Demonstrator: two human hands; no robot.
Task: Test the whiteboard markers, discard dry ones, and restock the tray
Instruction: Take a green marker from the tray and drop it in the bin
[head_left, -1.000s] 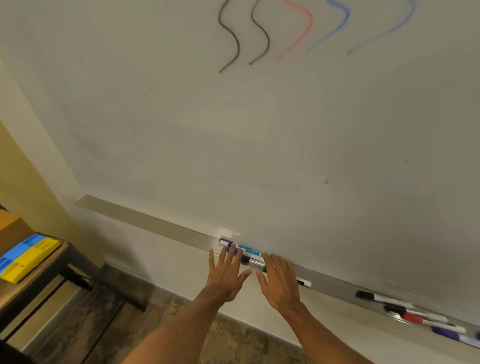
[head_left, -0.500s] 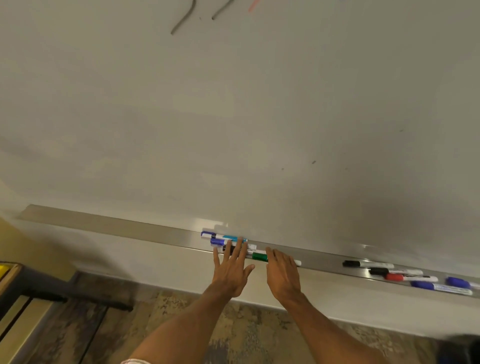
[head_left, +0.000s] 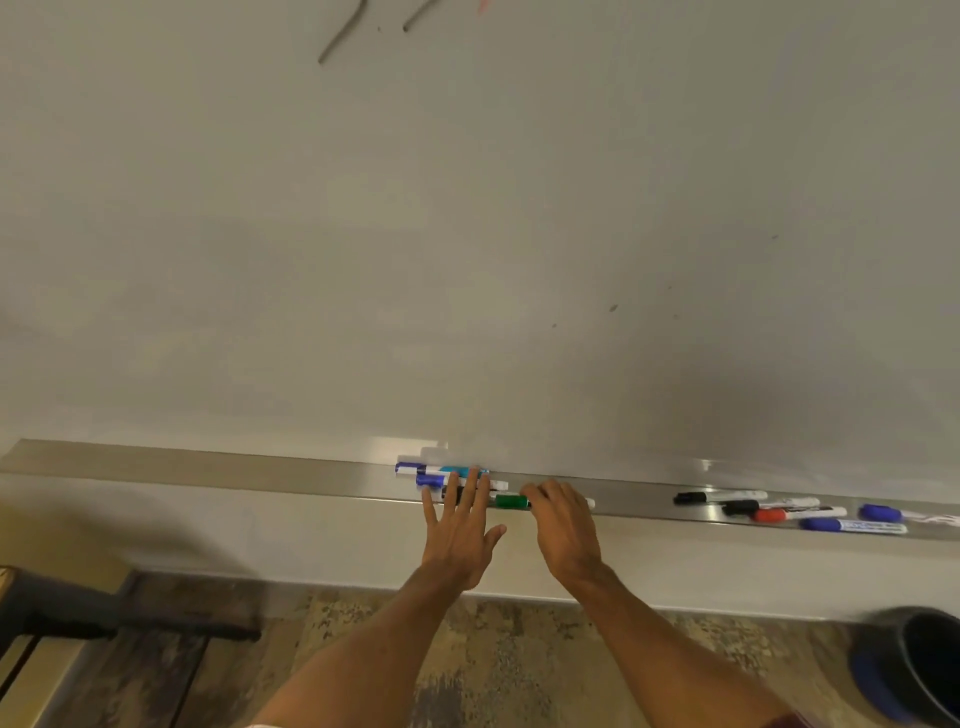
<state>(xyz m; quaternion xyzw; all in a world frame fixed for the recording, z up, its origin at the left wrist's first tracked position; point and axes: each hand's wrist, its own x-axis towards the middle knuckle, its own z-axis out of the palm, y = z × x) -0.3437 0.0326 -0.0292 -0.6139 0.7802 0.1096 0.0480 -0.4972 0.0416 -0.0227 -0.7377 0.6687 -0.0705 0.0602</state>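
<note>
1. A green-capped marker (head_left: 511, 501) is seen lying along the metal tray (head_left: 208, 470), just right of centre in the lower part of the frame. Its cap is exposed between the two hands.
2. Its white barrel is covered by the right hand (head_left: 566, 530), whose fingers (head_left: 535, 492) are curled round it in a grasp.
3. A cluster of blue and teal markers (head_left: 431, 475) is found just left of the green cap.
4. The left hand (head_left: 460, 530) is held flat, with its fingers straight and spread. Their tips are laid on that cluster and nothing is gripped.
5. Five more markers (head_left: 779, 512) are seen on the tray at the far right, well apart from both hands.
</note>
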